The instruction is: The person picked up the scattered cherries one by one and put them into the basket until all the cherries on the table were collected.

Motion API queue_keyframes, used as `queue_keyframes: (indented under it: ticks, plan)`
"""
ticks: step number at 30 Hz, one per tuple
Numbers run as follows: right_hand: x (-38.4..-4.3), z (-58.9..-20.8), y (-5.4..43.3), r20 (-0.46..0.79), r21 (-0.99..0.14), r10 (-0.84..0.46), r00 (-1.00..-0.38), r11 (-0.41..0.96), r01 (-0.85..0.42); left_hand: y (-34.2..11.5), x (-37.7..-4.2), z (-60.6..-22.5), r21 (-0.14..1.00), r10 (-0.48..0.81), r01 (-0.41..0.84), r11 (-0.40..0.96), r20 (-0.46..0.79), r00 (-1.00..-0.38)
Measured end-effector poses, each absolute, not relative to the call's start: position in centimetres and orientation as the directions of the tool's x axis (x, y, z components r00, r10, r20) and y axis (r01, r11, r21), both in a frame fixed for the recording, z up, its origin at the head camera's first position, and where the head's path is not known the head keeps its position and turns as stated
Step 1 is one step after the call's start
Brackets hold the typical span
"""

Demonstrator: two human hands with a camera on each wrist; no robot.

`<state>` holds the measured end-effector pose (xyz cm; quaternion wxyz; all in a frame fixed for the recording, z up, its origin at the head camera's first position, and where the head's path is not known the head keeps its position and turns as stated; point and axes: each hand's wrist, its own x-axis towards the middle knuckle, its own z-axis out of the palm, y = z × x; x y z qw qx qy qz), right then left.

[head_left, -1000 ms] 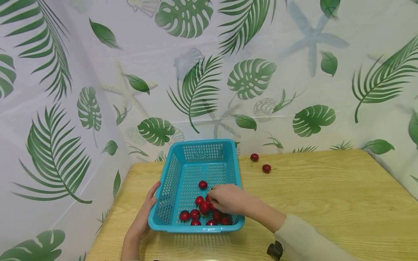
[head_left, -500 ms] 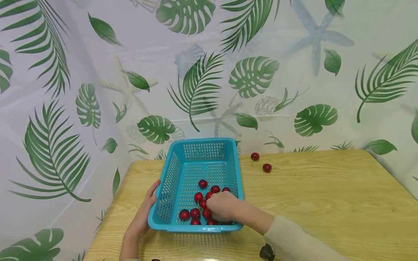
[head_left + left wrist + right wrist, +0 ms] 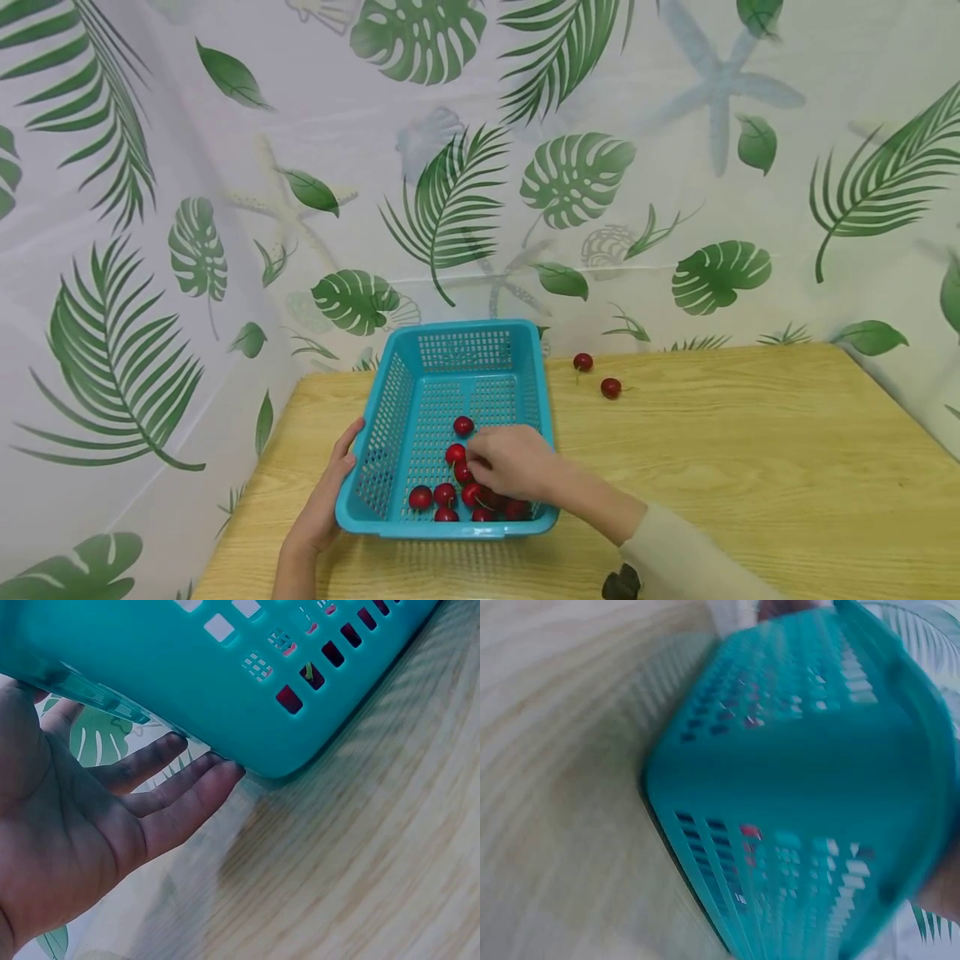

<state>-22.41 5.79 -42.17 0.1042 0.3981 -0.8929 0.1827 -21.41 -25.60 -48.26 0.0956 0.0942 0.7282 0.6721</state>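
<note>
A blue perforated plastic basket (image 3: 362, 528) stands on the table with several red cherries (image 3: 421, 497) in its near half. My left hand (image 3: 318, 508) is at the basket's left side. In the left wrist view, that hand's extended fingers (image 3: 187, 802) touch the outer wall near the bottom corner. My right hand (image 3: 513, 461) reaches over the right rim, its curled fingers low among the cherries. Its fingertips are hidden, so whether a cherry is between them cannot be told. The right wrist view shows mainly the basket's outside (image 3: 780, 765), blurred.
Two loose cherries, one near the back edge (image 3: 582, 362) and one slightly nearer (image 3: 611, 388), lie on the wooden table (image 3: 750, 467) right of the basket. A leaf-printed curtain (image 3: 480, 208) hangs behind and at the left. A dark object (image 3: 622, 582) shows beside the right sleeve.
My right hand shifts slightly among the cherries, toward me and then back away, and some cherries under it change place. The left hand and the basket stay nearly where they were.
</note>
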Motion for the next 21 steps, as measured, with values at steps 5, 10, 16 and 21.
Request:
queue_keyframes:
  ticks: [5,10,16,21]
  plan:
    - [-23.9,-41.1,9.0,0.566,-0.367,-0.452,-0.689,0.610,-0.702,-25.6,-21.4,-48.1,0.997,0.262,0.011,0.079,-0.010,-0.965]
    - [-26.5,-41.8,14.2,0.601,-0.449,-0.215,-0.770,0.706,-0.547,-25.6,-21.4,-48.1,0.996,0.258,0.015,0.082,-0.007,-0.966]
    - [-28.5,-44.4,21.6,0.354,-0.561,-0.001,-0.935,0.800,-0.213,-25.5,-21.3,-48.4,0.998,0.269,0.011,0.066,-0.007,-0.963]
    - [-28.5,-46.2,25.8,0.147,-0.588,0.071,-0.987,0.808,-0.030,-25.4,-21.3,-48.4,0.997,0.272,0.020,0.069,0.001,-0.962]
